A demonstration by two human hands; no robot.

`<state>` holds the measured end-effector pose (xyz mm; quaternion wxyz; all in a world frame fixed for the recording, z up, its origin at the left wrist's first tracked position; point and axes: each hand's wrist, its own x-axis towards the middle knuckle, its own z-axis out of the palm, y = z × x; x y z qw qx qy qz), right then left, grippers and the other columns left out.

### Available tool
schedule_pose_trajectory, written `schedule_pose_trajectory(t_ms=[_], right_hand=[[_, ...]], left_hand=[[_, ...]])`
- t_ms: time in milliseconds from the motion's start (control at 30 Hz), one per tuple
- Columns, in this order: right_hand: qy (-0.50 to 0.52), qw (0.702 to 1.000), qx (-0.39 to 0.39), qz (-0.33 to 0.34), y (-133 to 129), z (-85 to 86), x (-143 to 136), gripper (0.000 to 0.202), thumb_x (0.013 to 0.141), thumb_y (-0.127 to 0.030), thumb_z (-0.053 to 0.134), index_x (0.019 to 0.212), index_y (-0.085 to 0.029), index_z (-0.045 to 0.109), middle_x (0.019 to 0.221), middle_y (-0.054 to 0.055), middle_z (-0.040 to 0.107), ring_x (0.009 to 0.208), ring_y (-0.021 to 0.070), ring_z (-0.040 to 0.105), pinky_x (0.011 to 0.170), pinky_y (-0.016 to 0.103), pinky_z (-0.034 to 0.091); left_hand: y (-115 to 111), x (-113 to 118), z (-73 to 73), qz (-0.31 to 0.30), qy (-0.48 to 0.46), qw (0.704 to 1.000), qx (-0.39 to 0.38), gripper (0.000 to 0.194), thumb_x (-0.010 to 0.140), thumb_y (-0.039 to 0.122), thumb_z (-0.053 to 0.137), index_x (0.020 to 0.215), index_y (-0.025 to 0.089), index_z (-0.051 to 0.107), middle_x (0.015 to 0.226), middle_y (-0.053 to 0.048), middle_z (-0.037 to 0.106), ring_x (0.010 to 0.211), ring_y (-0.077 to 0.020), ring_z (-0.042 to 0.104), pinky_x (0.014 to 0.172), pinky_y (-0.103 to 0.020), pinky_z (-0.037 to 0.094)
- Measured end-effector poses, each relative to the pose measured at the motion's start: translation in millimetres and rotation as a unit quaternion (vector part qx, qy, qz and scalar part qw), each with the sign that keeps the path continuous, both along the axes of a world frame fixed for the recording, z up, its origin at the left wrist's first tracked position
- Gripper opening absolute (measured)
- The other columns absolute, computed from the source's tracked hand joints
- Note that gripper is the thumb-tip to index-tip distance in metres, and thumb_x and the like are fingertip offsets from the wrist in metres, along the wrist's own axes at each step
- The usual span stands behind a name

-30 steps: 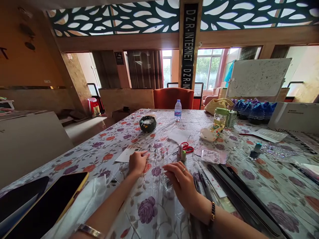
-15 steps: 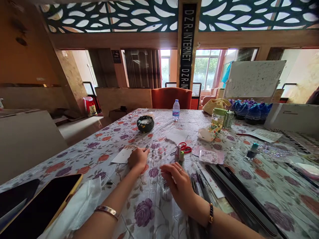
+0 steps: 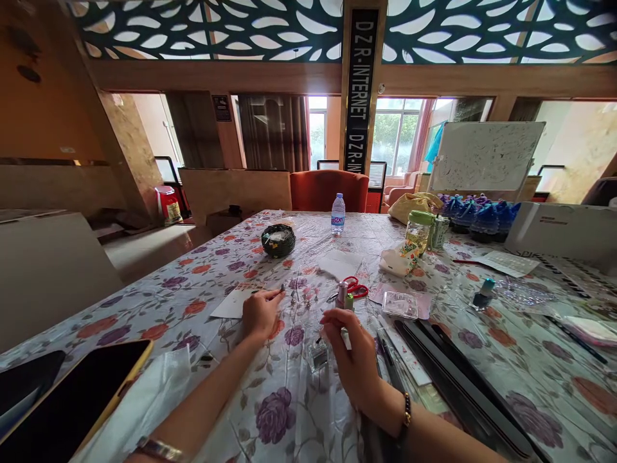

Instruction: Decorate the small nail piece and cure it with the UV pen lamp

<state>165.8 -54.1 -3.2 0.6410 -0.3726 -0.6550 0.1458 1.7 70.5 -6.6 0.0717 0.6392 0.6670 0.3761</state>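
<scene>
My left hand [image 3: 260, 314] is over the white card [image 3: 226, 303], its thumb and index finger pinched. At their tips shows a small dark, shiny piece [image 3: 283, 289], too small to name. My right hand [image 3: 355, 354] is curled above the tablecloth, with thumb and fingertips close together. A tiny dark bit shows by those fingertips; I cannot make out what they hold. Just left of and below them stands a small clear square container [image 3: 318, 355] with something grey inside. Behind the right hand are small bottles [image 3: 342, 296] and red-handled scissors [image 3: 357, 289].
Several tiny pieces lie between the hands. To the right are a clear case [image 3: 400, 305], long black strips [image 3: 453, 373] and a teal-capped bottle [image 3: 484, 294]. A woven basket [image 3: 278, 241] and water bottle [image 3: 338, 214] stand farther back. A phone [image 3: 77, 399] lies front left.
My right hand's fingers have lifted and curled in, showing more of the clear container. My left hand has turned slightly, so the small piece at its fingertips shows better. The view has shifted slightly.
</scene>
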Motion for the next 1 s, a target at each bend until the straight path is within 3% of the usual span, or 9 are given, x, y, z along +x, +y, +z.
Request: schedule_pose_trajectory(t_ms=[100,200,367,500,1000], right_hand=[[0.039,0.999,-0.012,-0.006,-1,-0.7,0,0.012,0.087,-0.02,0.04,0.095,-0.019,0.049,0.081,0.003,0.054,0.071,0.0152,0.052,0.065,0.027,0.042],[0.061,0.998,0.004,-0.001,-1,-0.6,-1,0.011,0.087,-0.021,0.04,0.095,-0.019,0.048,0.08,0.003,0.054,0.067,0.0145,0.052,0.062,0.027,0.043],[0.087,0.996,0.028,0.001,-1,0.6,-2,0.012,0.087,-0.021,0.041,0.097,-0.02,0.046,0.087,0.005,0.053,0.075,0.0151,0.053,0.065,0.027,0.043],[0.098,0.994,0.04,0.014,-1,1.6,-1,0.011,0.086,-0.017,0.042,0.096,-0.02,0.046,0.092,0.005,0.053,0.082,0.016,0.053,0.07,0.028,0.043],[0.042,0.997,-0.01,0.067,0,0.8,-2,0.013,0.083,-0.009,0.047,0.09,-0.02,0.048,0.097,0.003,0.055,0.09,0.0155,0.053,0.076,0.029,0.043]], left_hand=[[-17,-1,4.8,-0.054,-0.012,0.997,0.048,0.032,0.072,0.041,0.048,0.088,0.019,0.066,0.091,-0.002,0.066,0.082,-0.0164,0.059,0.072,-0.021,0.043],[-38,0,9.6,-0.095,-0.025,0.989,0.107,0.026,0.068,0.038,0.053,0.08,0.02,0.067,0.085,-0.001,0.067,0.083,-0.0168,0.059,0.078,-0.022,0.042],[-66,0,17.0,-0.194,-0.018,0.967,0.162,0.014,0.068,0.03,0.056,0.069,0.019,0.065,0.073,-0.002,0.067,0.07,-0.0152,0.061,0.068,-0.022,0.046],[-75,0,20.7,-0.269,0.014,0.942,0.203,0.009,0.069,0.023,0.056,0.069,0.018,0.063,0.07,-0.002,0.065,0.066,-0.0129,0.059,0.063,-0.022,0.046],[-77,2,21.8,-0.323,0.027,0.913,0.248,0.004,0.068,0.014,0.058,0.069,0.017,0.061,0.067,-0.001,0.063,0.062,-0.0091,0.057,0.06,-0.019,0.045]])
